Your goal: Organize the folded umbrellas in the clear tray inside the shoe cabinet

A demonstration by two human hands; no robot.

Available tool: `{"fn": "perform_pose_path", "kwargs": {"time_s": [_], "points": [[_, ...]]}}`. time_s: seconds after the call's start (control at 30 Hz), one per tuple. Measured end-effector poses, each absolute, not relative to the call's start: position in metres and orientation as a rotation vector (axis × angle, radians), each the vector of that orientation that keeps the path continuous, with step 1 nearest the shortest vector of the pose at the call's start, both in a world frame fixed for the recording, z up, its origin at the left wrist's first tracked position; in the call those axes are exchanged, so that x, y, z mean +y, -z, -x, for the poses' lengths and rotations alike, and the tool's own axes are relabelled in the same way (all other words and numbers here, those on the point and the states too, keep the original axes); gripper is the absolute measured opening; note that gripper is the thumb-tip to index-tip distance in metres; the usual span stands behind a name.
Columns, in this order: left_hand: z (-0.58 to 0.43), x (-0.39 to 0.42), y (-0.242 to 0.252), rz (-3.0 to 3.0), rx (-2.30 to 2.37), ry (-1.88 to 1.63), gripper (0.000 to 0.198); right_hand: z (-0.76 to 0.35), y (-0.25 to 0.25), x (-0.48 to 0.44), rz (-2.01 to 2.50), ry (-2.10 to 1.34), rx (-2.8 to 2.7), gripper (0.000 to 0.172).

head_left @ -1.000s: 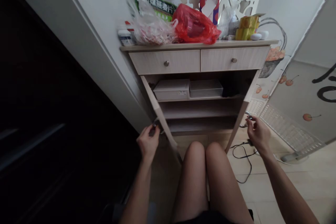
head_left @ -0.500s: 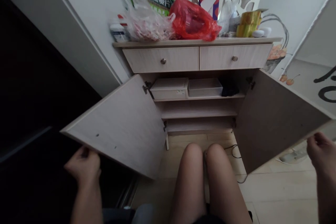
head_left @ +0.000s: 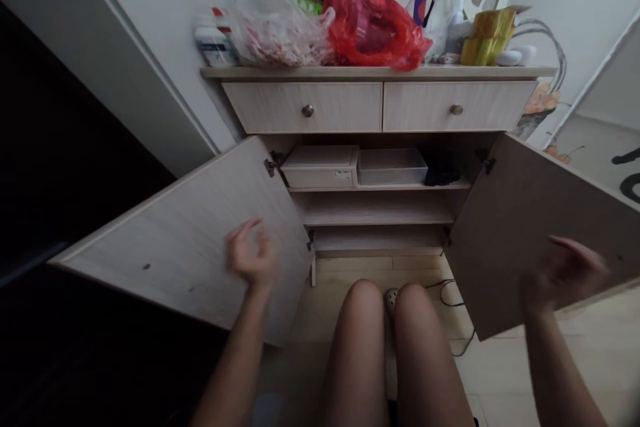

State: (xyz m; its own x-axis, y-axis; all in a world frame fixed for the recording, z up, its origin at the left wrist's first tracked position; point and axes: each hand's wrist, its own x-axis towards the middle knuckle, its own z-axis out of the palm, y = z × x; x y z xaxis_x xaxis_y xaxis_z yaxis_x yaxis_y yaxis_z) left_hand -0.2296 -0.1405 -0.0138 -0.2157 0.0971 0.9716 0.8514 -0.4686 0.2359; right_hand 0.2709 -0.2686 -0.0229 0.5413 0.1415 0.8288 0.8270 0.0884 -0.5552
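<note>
My left hand (head_left: 251,252), slightly blurred, hangs in the air in front of the inner face of the left cabinet door (head_left: 200,233). Its fingers are loosely curved, apart from the thumb, with nothing between them. On the other side my right hand (head_left: 563,273) is held before the right cabinet door (head_left: 545,213), blurred too, fingers half bent and apart, holding nothing. Both doors stand wide open. Inside, the upper shelf carries a white lidded box (head_left: 321,167), a clear plastic bin (head_left: 391,167) and a black item (head_left: 441,169) whose kind I cannot make out.
Two closed drawers with round knobs (head_left: 307,111) run above the doors. The cabinet top (head_left: 380,73) bears a red plastic bag (head_left: 373,23), a clear bag (head_left: 280,33) and rolls of yellow tape (head_left: 485,40). My knees (head_left: 367,297) are close in front; a cable (head_left: 450,293) lies on the floor.
Both hands have left the outer edges of the doors and moved inward. The doors have swung somewhat wider. The view has come slightly closer to the cabinet.
</note>
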Motion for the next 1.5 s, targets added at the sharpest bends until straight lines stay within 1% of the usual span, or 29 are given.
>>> {"fn": "perform_pose_path", "kwargs": {"time_s": [0.03,0.07,0.13,0.2,0.27,0.33,0.43,0.53,0.67,0.8,0.97,1.13,1.27,1.4,1.47,1.5], "points": [[0.205,-0.118,0.010,1.693,-1.159,1.674,0.023,-0.251,0.018,-0.245,1.319,0.638,-1.038,0.033],[0.180,-0.096,0.006,1.882,-1.175,1.597,0.025,-0.234,0.013,-0.218,1.271,0.580,-1.233,0.028],[0.130,-0.053,-0.003,2.160,-1.250,1.365,0.025,-0.212,0.005,-0.157,1.308,0.462,-1.553,0.030],[0.086,-0.017,-0.013,2.397,-1.245,1.054,0.022,-0.206,-0.001,-0.097,1.477,0.424,-1.734,0.033],[0.051,0.011,-0.023,2.539,-1.253,0.706,0.027,-0.209,-0.005,-0.047,1.718,0.414,-1.871,0.037],[0.028,0.034,-0.030,2.549,-1.331,0.462,0.033,-0.214,-0.008,-0.012,1.946,0.397,-1.957,0.041],[0.014,0.061,-0.031,2.512,-1.449,0.349,0.035,-0.220,-0.011,0.015,2.155,0.342,-2.027,0.037],[0.015,0.077,-0.025,2.521,-1.506,0.328,0.029,-0.223,-0.013,0.022,2.193,0.316,-2.060,0.034],[0.026,0.074,-0.018,2.549,-1.500,0.351,0.024,-0.229,-0.014,0.012,2.118,0.353,-2.095,0.035],[0.050,0.037,-0.016,2.592,-1.354,0.510,0.023,-0.236,-0.014,-0.032,1.934,0.490,-2.099,0.032],[0.096,-0.059,-0.005,2.620,-1.101,0.832,0.021,-0.232,-0.011,-0.137,1.682,0.563,-2.106,0.031],[0.136,-0.171,0.016,2.634,-1.047,0.939,0.024,-0.208,0.000,-0.247,1.490,0.500,-2.180,0.029],[0.152,-0.231,0.039,2.662,-1.075,1.029,0.024,-0.192,0.021,-0.300,1.433,0.431,-2.216,0.032],[0.157,-0.254,0.067,2.713,-1.191,1.175,0.020,-0.185,0.042,-0.320,1.438,0.403,-2.235,0.033],[0.155,-0.256,0.080,2.685,-1.323,1.403,0.019,-0.184,0.048,-0.323,1.420,0.415,-2.254,0.032],[0.151,-0.256,0.085,2.631,-1.440,1.583,0.025,-0.184,0.048,-0.323,1.407,0.416,-2.269,0.032]]}}
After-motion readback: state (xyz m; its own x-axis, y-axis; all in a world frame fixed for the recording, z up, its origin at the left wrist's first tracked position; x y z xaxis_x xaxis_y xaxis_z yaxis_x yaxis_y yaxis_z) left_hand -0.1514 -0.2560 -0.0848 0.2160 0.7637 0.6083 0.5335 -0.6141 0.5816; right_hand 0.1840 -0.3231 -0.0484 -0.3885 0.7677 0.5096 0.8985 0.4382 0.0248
